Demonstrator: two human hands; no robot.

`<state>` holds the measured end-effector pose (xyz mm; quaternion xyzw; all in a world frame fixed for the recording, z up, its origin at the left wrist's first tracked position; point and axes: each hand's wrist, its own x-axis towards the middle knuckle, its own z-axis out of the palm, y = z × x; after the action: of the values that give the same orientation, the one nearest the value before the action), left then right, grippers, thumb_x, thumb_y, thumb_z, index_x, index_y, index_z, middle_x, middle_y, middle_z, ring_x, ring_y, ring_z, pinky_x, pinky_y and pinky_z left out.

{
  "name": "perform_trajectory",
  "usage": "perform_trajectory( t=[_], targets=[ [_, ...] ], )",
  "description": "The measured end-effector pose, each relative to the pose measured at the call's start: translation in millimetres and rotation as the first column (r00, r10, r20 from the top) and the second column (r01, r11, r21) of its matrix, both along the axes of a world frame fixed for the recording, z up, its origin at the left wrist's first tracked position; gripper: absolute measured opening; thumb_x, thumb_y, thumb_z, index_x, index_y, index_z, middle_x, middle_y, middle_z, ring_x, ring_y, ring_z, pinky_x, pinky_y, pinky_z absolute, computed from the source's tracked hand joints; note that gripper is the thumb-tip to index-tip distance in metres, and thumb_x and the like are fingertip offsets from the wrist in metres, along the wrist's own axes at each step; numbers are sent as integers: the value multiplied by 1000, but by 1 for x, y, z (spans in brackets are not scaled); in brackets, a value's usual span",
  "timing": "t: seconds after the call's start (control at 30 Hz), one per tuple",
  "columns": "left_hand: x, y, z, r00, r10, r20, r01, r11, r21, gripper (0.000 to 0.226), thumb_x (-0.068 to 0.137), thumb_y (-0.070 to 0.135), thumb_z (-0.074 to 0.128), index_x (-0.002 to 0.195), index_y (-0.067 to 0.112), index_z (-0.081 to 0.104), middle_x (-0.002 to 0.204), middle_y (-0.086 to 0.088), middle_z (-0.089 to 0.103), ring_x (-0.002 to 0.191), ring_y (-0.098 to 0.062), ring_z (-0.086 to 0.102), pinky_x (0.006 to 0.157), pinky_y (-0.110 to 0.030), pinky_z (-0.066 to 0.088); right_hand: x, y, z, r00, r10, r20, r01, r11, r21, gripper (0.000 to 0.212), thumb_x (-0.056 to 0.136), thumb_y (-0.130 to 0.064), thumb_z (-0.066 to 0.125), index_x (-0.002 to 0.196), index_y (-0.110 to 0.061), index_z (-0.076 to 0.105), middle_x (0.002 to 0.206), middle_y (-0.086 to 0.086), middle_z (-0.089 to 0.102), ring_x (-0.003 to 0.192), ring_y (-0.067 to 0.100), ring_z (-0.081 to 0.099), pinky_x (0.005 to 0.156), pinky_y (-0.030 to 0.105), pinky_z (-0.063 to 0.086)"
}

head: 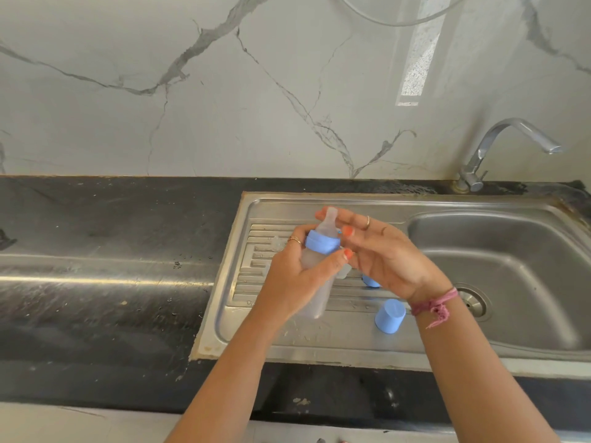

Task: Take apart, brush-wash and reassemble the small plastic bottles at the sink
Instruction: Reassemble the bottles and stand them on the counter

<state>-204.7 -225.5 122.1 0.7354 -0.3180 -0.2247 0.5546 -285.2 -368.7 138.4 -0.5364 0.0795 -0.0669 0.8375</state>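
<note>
My left hand (295, 276) grips a small translucent bottle (315, 266) with a blue collar (322, 245) and a clear teat (329, 223), held tilted above the steel drainboard (287, 334). My right hand (380, 254) is beside the top of the bottle, fingers mostly straight, thumb tip touching the blue collar and fingertips by the teat. A blue cap (389, 315) lies on its side on the drainboard below my right wrist. Another blue part (371, 280) shows partly under my right palm. A small clear piece (277, 243) lies on the ribs behind my left hand.
The sink bowl (511, 276) with its drain (473, 302) lies to the right, and a chrome tap (499, 151) stands at the back right. A wet black counter (105, 266) stretches to the left. A marble-patterned wall rises behind.
</note>
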Motion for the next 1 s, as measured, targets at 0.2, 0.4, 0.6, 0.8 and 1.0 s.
perform_trajectory(
  t=[0.2, 0.4, 0.6, 0.8, 1.0],
  targets=[
    [9, -5, -5, 983, 65, 171, -74, 996, 45, 78, 71, 31, 84, 121, 32, 25, 96, 10, 60, 79, -3, 64, 62, -7, 46, 3, 12, -5, 982, -188, -8, 183, 965, -190, 33, 76, -10, 71, 109, -9, 68, 106, 5, 74, 99, 17, 69, 83, 27, 54],
    [13, -11, -13, 970, 50, 236, -70, 995, 74, 88, 72, 30, 83, 131, 30, 18, 100, 3, 60, 76, -5, 64, 59, -8, 47, 10, 13, -6, 950, -267, -163, 180, 892, -415, 53, 64, -31, 86, 106, -13, 59, 100, -1, 66, 81, 10, 67, 74, 28, 54],
    [19, -16, -16, 963, 31, 266, -58, 994, 95, 90, 72, 27, 83, 133, 28, 17, 100, 6, 60, 76, -4, 65, 59, -11, 49, 12, 13, -1, 967, -213, -139, 136, 893, -428, 33, 75, -15, 81, 103, -13, 65, 86, -6, 70, 79, 9, 67, 69, 18, 51],
    [22, -11, -14, 980, -46, 192, 34, 997, 68, 94, 70, 24, 85, 131, 31, 15, 95, 10, 63, 75, 1, 66, 66, -10, 50, 15, 12, -4, 960, -212, -183, 104, 875, -472, 61, 63, -46, 84, 112, -20, 58, 107, -2, 68, 94, 11, 67, 76, 26, 52],
    [33, -1, -7, 944, -326, -46, 329, 940, 90, 114, 73, 11, 72, 149, 36, -8, 128, 18, 46, 108, 10, 56, 96, -22, 47, 15, 11, -3, 961, -274, -21, 236, 862, -449, 47, 68, -11, 84, 112, -13, 66, 105, 3, 73, 95, 15, 69, 85, 29, 55]
  ],
)
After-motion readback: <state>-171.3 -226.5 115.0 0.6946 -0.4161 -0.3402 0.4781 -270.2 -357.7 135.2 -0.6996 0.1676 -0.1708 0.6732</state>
